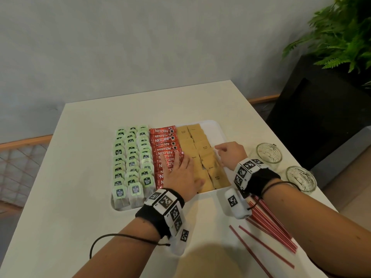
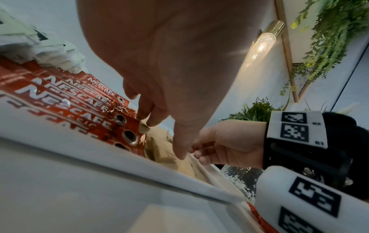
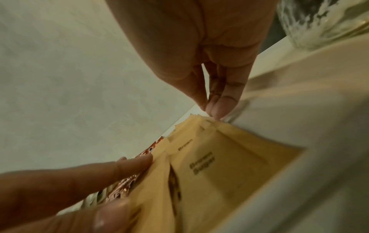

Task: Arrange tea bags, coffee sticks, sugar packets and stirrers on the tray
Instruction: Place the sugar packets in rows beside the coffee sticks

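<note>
On the white tray [image 1: 213,125], green tea bags [image 1: 130,157] fill the left, red coffee sticks [image 1: 162,139] the middle and brown sugar packets [image 1: 200,145] the right. My left hand [image 1: 176,167] lies flat with straight fingers, pressing on the near coffee sticks [image 2: 79,100] and the left sugar packets [image 2: 159,151]. My right hand [image 1: 220,152] touches the right edge of the sugar packets [image 3: 219,165] with straight fingertips [image 3: 219,108] held together. Neither hand holds anything. Red stirrers [image 1: 269,223] lie loose on the table under my right forearm.
Two empty glass jars [image 1: 269,153] [image 1: 301,177] stand right of the tray near the table's edge. A strip of bare tray shows right of the sugar packets. A black planter [image 1: 321,107] with a green plant [image 1: 341,33] stands beyond the table's right side.
</note>
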The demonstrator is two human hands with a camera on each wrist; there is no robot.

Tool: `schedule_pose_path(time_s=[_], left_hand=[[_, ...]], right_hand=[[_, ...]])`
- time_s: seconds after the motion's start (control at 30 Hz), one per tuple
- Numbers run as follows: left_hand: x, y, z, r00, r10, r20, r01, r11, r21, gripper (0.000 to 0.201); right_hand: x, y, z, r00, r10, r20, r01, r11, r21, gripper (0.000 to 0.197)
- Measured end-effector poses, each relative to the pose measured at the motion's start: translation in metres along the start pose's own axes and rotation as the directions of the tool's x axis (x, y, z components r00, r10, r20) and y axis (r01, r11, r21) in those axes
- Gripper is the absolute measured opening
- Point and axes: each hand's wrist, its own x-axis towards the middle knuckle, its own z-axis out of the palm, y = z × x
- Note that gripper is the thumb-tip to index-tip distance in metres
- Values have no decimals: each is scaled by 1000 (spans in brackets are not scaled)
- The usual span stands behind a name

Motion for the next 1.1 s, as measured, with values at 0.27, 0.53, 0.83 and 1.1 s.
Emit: schedule_pose_path(time_s=[0.27, 0.53, 0.83, 1.1], left_hand=[[0, -2, 4, 1000, 11, 17, -11, 1000, -7, 79], [3, -4, 6, 999, 13, 47, -12, 1000, -22, 80], [4, -4, 8, 999, 17, 52, -16, 1000, -23, 81], [-2, 0, 13, 998, 59, 9, -59, 998, -20, 77]], right_hand=[[6, -4, -3, 1000, 12, 16, -13, 998, 55, 35], [33, -8, 9, 994, 57, 94, -75, 977, 201, 32], [46, -20, 7, 985, 104, 137, -122, 983, 134, 31], [10, 7, -10, 978, 152, 146, -160, 986, 42, 34]])
